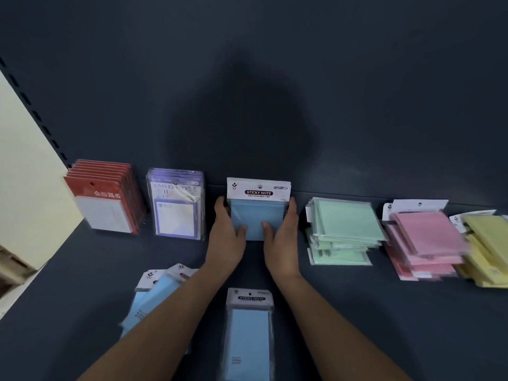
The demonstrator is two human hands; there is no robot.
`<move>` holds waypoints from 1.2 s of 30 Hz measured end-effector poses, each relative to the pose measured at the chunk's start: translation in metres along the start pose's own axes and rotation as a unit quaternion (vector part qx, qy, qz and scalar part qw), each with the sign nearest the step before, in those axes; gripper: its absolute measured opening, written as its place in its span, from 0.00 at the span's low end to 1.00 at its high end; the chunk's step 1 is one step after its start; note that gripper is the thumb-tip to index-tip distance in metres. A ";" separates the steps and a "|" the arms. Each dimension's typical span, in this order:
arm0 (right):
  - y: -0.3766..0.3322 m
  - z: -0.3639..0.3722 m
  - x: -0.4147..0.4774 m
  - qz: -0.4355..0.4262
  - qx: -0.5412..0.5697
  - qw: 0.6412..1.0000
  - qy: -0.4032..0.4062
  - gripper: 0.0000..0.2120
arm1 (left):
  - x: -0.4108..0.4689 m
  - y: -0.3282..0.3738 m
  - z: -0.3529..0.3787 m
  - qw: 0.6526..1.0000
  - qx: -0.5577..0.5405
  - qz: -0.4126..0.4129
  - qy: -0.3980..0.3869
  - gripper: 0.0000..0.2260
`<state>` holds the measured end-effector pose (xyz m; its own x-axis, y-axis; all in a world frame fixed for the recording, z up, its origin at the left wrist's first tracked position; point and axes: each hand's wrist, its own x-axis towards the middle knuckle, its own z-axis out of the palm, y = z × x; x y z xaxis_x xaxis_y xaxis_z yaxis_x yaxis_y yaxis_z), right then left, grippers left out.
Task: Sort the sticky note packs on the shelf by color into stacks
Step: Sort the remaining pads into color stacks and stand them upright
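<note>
While we grip the upright blue pack (257,215) between both hands, it stands on its lower edge at the back of the shelf (357,312). Its white header card, printed STICKY NOTE, points to twelve o'clock. It sits close to the dark back panel (247,78), though we cannot tell whether the two touch.

Our left hand (226,232) clasps the pack's nine o'clock edge, with the fingers running up along the side and the thumb pressed on the blue front. Our right hand (280,232) does the same at the three o'clock edge, thumb on the front and fingers along the side.

We take the held pack as the centre of the dial. At three o'clock a green stack (343,229) lies flat and loosely piled. Beyond it in the same direction is a pink stack (426,240). A yellow stack (486,248) follows just beside the pink one and is cut off by the frame edge.

At nine o'clock purple-bordered packs (176,204) stand upright. Farther out that way a row of red-topped packs (107,199) stands near a cream side panel (24,188).

At six o'clock, between our forearms, a lone blue pack (248,334) lies flat with its header toward the back. At seven o'clock loose blue packs (156,292) overlap one another, partly hidden by our left forearm.
</note>
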<state>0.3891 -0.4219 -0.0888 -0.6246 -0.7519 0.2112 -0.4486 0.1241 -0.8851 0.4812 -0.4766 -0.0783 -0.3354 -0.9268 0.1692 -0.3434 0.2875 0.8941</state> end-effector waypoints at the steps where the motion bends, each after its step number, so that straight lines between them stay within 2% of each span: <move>1: 0.000 0.000 0.000 -0.001 -0.011 1.000 0.002 0.33 | 0.000 -0.002 0.002 1.000 0.002 -0.006 0.000 0.29; 6: -0.002 -0.001 0.000 0.008 -0.022 1.000 0.011 0.35 | 0.005 -0.004 0.003 1.000 0.014 -0.016 0.001 0.26; 12: -0.008 -0.003 -0.006 0.015 -0.050 0.998 0.019 0.40 | -0.002 -0.003 -0.009 0.998 0.052 -0.025 0.002 0.30; 14: -0.011 -0.005 -0.010 0.027 -0.022 0.999 0.010 0.39 | -0.008 -0.003 -0.018 0.999 0.052 -0.014 0.009 0.31; 19: -0.029 -0.003 -0.021 -0.037 -0.056 0.998 0.018 0.41 | -0.024 0.003 -0.044 0.999 -0.019 0.015 0.039 0.24; 22: -0.042 -0.009 -0.027 -0.038 -0.078 0.996 0.010 0.41 | -0.037 0.004 -0.065 0.997 -0.004 0.025 0.068 0.18; 24: -0.052 -0.015 -0.036 -0.040 -0.075 0.996 -0.002 0.39 | -0.048 -0.001 -0.081 0.996 0.026 0.015 0.082 0.16; 26: -0.062 -0.021 -0.049 -0.067 -0.080 0.994 -0.028 0.31 | -0.060 -0.009 -0.097 0.994 0.055 -0.007 0.091 0.15; 28: -0.072 -0.024 -0.064 -0.103 -0.135 0.981 -0.090 0.17 | -0.071 -0.017 -0.110 0.990 0.097 -0.037 0.090 0.12; 30: -0.080 -0.021 -0.083 -0.132 -0.231 0.948 -0.174 0.10 | -0.082 -0.024 -0.119 0.984 0.140 -0.064 0.083 0.09; 33: -0.087 -0.010 -0.108 -0.155 -0.338 0.894 -0.249 0.13 | -0.095 -0.030 -0.126 0.973 0.198 -0.093 0.077 0.09; 36: -0.088 0.000 -0.122 -0.152 -0.369 0.878 -0.265 0.14 | -0.104 -0.030 -0.129 0.970 0.191 -0.139 0.062 0.12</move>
<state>0.5048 -0.3415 -0.0368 -0.1064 -0.9943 -0.0040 -0.9572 0.1035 -0.2701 0.6401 -0.4199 -0.0696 -0.0841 -0.9964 0.0135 -0.7131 0.0696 0.6976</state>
